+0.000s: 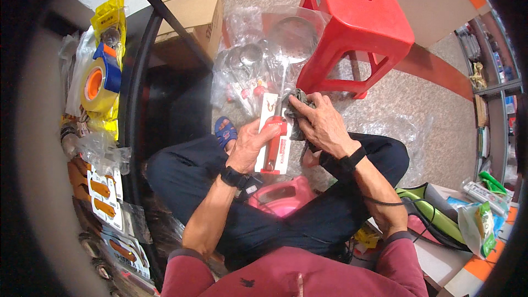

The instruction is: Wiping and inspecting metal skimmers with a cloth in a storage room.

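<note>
My left hand (254,144) grips a kitchen skimmer by its red handle (272,151), which is fixed to a white printed card (284,151). Its thumb lies across the handle. The skimmer's round perforated metal head (293,38) points away from me, among clear plastic. In my right hand (324,124) a dark grey cloth (297,111) is bunched against the card's right edge, by the top of the handle. Just left of the skimmer, more metal utensils (246,55) lie in clear plastic bags on the floor.
A red plastic stool (363,11) stands ahead on the right. Below me shows a pink plastic seat (281,195). Cardboard boxes (190,5) stand at the far left. Packaged goods and tape (94,83) hang along the left; shelves (498,88) line the right, with a green-edged bag (434,214) nearer.
</note>
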`<state>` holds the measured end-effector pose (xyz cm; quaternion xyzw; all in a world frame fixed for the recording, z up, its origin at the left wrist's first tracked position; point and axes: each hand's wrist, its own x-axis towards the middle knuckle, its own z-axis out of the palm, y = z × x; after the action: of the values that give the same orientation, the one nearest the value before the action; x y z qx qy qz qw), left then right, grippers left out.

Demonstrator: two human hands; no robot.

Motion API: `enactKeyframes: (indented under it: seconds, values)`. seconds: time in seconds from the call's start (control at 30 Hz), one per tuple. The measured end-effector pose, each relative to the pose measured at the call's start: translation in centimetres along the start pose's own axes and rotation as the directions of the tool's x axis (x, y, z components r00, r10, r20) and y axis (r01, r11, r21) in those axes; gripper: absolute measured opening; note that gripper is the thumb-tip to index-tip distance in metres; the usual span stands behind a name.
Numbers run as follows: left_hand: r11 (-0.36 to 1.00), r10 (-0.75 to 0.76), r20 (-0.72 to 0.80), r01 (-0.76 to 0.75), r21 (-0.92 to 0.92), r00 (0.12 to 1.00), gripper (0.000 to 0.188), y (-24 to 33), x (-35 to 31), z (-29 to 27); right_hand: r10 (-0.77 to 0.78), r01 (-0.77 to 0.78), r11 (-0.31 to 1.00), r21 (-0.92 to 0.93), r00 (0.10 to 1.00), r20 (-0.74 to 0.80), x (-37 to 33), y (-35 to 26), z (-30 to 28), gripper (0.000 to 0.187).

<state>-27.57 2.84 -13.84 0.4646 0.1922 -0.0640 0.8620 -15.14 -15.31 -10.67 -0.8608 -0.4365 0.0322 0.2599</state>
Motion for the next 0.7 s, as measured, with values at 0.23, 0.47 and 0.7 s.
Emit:
enactKeyframes:
  seconds: [0.23, 0.47, 0.7]
  values:
    - [1.000, -0.031, -0.008, 0.031, -0.002, 0.999, 0.031, 0.1, 0.1, -0.9, -0.021, 0.026, 0.999, -0.036, 0.992, 0.121, -0.4, -1.4, 0.8, 0.047]
    - [0.999, 0.024, -0.026, -0.025, -0.023, 0.999, 0.032, 0.0, 0.8, -0.7, -0.041, 0.019, 0.995, 0.099, 0.974, 0.222, -1.7, -0.9, 0.7, 0.047]
    - [0.993, 0.029, -0.077, -0.038, -0.109, 0.997, 0.031, -0.9, 1.4, -0.8, 0.071, -0.064, 0.996, -0.061, 0.992, 0.109, -2.6, -3.9, 1.5, 0.051]
